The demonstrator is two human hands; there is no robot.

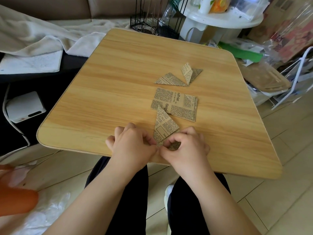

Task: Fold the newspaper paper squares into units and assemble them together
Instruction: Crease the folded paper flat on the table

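At the table's [118, 68] near edge, a folded paper unit [165, 126] is pinched by the left hand [133, 143] and right hand [186, 146]; its long axis points away, its near tip hidden by fingers. Beyond lie flat paper squares [176, 103], then two folded units [179, 77].

Table: your wooden table [118, 78] fills the middle of the view, its near edge over your lap.
Hands: at 6 o'clock your left hand [133, 143] and right hand [188, 146] meet thumb to thumb, each pinching the lower end of the folded unit [165, 126].
Folded unit: it points toward 12 o'clock, its tip overlapping the flat squares [176, 102].
Flat squares: you have them lying overlapped just above centre.
Finished units: toward 1 o'clock, a flat triangle [169, 80] touches a half-raised unit [190, 73].
Surroundings: a white towel [33, 48] lies at 10 o'clock, a white stand [220, 19] at 1 o'clock.
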